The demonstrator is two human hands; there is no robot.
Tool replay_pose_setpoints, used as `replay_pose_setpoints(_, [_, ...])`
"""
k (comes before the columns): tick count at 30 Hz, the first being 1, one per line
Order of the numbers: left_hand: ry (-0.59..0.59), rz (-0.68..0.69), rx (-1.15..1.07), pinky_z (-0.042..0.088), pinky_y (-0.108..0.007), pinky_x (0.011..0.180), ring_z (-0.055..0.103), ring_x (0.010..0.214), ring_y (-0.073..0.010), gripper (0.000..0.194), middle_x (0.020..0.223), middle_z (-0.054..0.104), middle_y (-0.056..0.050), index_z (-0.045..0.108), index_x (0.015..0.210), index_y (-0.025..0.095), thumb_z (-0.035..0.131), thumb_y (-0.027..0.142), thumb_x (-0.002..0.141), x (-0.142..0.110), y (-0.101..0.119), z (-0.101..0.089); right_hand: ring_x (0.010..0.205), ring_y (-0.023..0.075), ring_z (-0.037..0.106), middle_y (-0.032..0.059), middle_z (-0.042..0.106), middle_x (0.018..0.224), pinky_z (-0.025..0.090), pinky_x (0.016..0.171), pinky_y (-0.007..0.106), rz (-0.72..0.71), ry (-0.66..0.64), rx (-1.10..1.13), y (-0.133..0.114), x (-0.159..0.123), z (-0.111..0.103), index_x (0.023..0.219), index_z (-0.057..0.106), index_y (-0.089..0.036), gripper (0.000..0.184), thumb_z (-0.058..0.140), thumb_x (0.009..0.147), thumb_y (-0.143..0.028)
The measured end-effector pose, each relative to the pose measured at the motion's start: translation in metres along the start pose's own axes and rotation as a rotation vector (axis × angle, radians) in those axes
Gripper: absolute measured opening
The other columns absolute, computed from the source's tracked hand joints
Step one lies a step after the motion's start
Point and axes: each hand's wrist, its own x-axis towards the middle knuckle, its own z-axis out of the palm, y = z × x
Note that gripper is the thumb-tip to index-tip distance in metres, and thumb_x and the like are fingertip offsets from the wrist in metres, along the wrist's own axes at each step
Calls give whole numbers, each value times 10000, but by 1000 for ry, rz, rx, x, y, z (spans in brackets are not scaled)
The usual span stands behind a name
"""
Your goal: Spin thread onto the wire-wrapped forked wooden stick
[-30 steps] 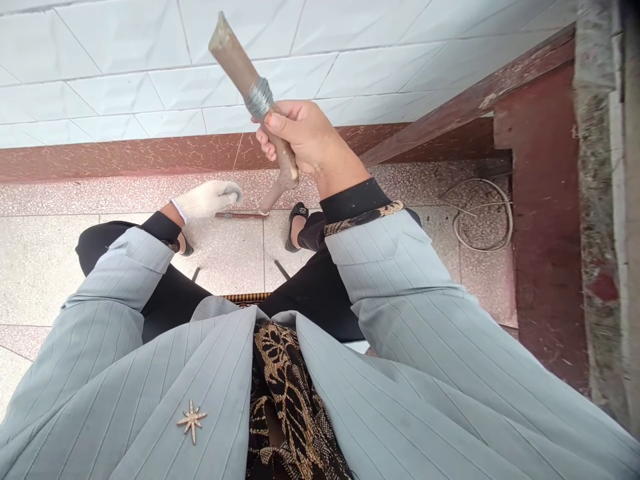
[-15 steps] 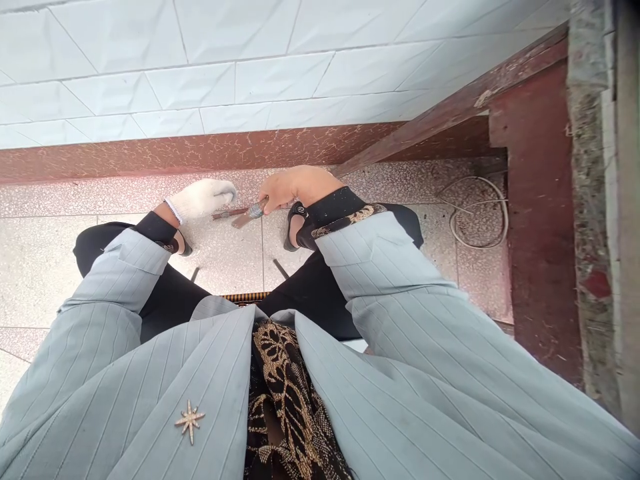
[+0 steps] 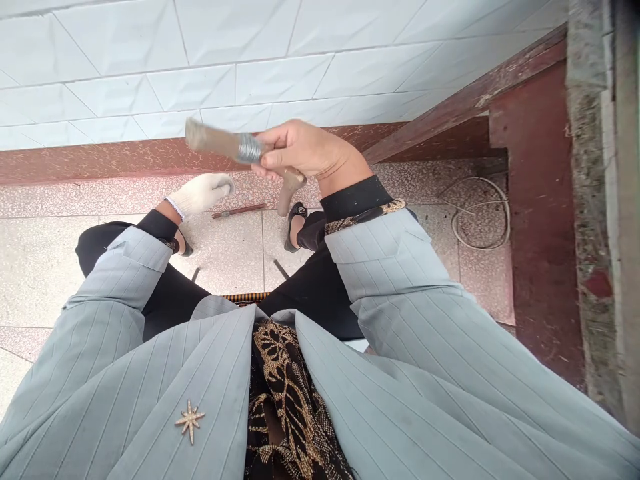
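My right hand (image 3: 297, 153), bare, grips a thick wooden tool (image 3: 215, 142) that has wire wound round its middle and a curved end (image 3: 289, 192) showing below the fingers. It is raised and tilted in front of the wall, slightly blurred. Lower and to the left is my left hand (image 3: 203, 195) in a white knitted glove, its fingers curled closed; whatever they hold, if anything, is hidden. A thin reddish-brown stick (image 3: 240, 211) with a wire-wrapped part appears below and right of the glove, seemingly on the floor.
A white tiled wall (image 3: 210, 80) with a reddish base strip (image 3: 100, 160) stands ahead. Right of my knees are a dark red wooden frame (image 3: 543, 220) and a coiled pale cable (image 3: 505, 227) on the speckled floor (image 3: 50, 267). My shoes rest beneath my hands.
My right hand has risen, and the wooden tool has swung up and left from beside the thin stick. My left hand has hardly moved.
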Motion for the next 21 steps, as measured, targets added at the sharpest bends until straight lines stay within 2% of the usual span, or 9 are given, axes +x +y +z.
replay_pose_setpoints(2, [-29,26,-22,525,-338,892,682,952,-206,272,1006,751,-57,734,1043,192,487,277,968,-2,6,5,724,144,471,4,589,878,466,694,304,-49,268,89,3,3,-4,961,533,-248,359,729,902,-543])
replay_pose_setpoints(4, [-77,62,-47,527,-316,860,689,924,-197,252,966,754,-43,742,1016,211,507,282,958,-5,13,9,825,195,532,48,642,982,517,738,331,68,431,-15,8,9,-5,996,515,-285,340,623,964,-606])
replay_pose_setpoints(6, [-132,104,-53,525,-309,843,687,888,-191,254,936,753,-38,745,1003,214,505,289,962,-9,17,10,940,227,586,77,692,1061,539,774,343,281,473,-307,13,17,-5,1112,556,-302,296,481,1055,-582])
replay_pose_setpoints(8, [-162,116,-22,518,-308,836,681,860,-187,268,919,750,-36,744,1010,209,496,304,975,-12,18,8,967,232,607,93,706,1026,517,809,351,447,448,-588,19,22,-3,1127,626,-250,226,561,1058,-455])
replay_pose_setpoints(10, [-132,88,36,510,-313,837,681,866,-193,278,929,749,-39,743,1022,207,491,317,986,-13,15,5,880,214,597,71,678,868,470,820,355,564,333,-748,22,24,1,964,686,-176,118,751,939,-271])
replay_pose_setpoints(12, [-61,42,96,503,-328,858,687,905,-208,276,963,750,-51,745,1024,206,492,310,988,-12,12,2,759,178,566,22,620,715,424,771,343,683,17,-807,23,23,8,820,699,-154,112,798,872,-151])
replay_pose_setpoints(14, [5,2,126,497,-347,897,690,964,-226,272,1015,752,-66,746,1032,201,491,281,984,-10,8,-2,662,138,533,-23,581,632,391,707,318,744,-320,-773,21,21,15,846,729,-144,91,742,935,-139])
replay_pose_setpoints(15, [31,-20,129,494,-355,912,689,986,-232,271,1034,752,-72,746,1038,198,490,265,982,-9,7,-4,632,122,519,-39,571,616,380,688,307,732,-419,-730,18,20,19,888,743,-137,84,710,965,-132])
replay_pose_setpoints(21, [135,-99,81,486,-337,899,672,976,-221,226,949,732,-63,733,988,193,510,213,960,-5,1,-14,602,101,473,-75,529,594,375,685,288,567,-469,-586,2,17,21,988,751,-125,82,676,982,-92])
